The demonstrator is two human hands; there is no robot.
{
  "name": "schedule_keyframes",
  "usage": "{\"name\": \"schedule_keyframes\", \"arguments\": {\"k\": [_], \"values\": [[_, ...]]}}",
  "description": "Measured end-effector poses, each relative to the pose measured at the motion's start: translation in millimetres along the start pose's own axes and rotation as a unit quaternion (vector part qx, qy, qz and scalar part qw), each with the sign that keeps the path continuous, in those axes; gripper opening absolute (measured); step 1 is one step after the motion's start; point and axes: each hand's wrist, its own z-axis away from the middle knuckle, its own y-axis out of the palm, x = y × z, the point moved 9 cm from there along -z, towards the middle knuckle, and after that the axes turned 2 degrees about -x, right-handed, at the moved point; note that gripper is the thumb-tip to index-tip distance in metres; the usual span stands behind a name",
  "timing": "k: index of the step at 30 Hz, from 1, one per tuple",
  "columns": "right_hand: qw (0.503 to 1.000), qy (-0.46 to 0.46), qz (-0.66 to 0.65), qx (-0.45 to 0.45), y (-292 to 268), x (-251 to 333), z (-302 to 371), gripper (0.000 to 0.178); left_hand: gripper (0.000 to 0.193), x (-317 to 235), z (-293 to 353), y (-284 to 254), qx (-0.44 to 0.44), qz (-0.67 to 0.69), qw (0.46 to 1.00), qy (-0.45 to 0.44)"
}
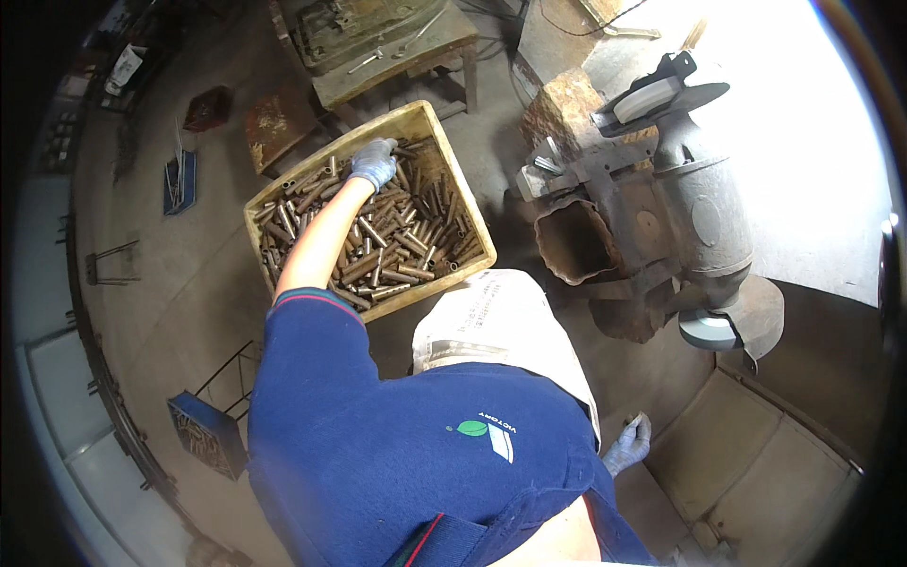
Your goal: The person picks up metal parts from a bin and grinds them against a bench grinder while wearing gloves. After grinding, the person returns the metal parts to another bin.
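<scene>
My left hand, in a grey-blue glove, reaches into a yellow plastic bin full of short brown metal tubes. Its fingers bend down among the tubes near the far wall of the bin, and the fingertips are hidden. Low at the right, beside my body, hangs my right hand, gloved the same way. The fingers there are curled together, with a small dark bit showing by them that is too small to name.
A bench grinder with wheels at both ends stands at the right. Behind the bin is a metal table with wrenches on it. On the floor at the left are a blue box of rods and a blue bin of tubes.
</scene>
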Motion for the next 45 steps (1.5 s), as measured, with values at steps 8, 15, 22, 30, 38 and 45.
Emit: {"name": "schedule_keyframes", "arguments": {"k": [8,15,22,30,38,45], "values": [[0.999,-0.050,0.015,0.007,6.0,19.9,7.7,0.022,0.018,-38.1,-36.5,58.5,0.095,-0.275,0.946,0.142],[0.997,-0.059,0.036,-0.022,1.0,-2.9,20.1,0.020,0.020,-44.9,-46.8,66.3,0.165,-0.286,0.931,0.154],[1.000,-0.021,0.001,-0.016,2.6,-20.7,26.8,0.023,0.019,-41.8,-41.2,42.0,0.203,-0.261,0.936,0.124],[0.999,-0.011,-0.039,-0.001,5.3,-18.4,14.3,0.022,0.020,-27.4,-16.0,-40.4,0.098,-0.008,0.995,-0.009],[0.977,-0.158,-0.104,0.103,75.8,111.1,-18.1,0.016,0.018,-150.0,43.5,-145.4,0.088,0.601,0.791,0.075],[0.897,-0.295,-0.192,0.266,146.2,258.6,-31.4,0.018,0.026,-360.2,94.9,-129.2,0.335,0.685,0.599,0.245]]}}
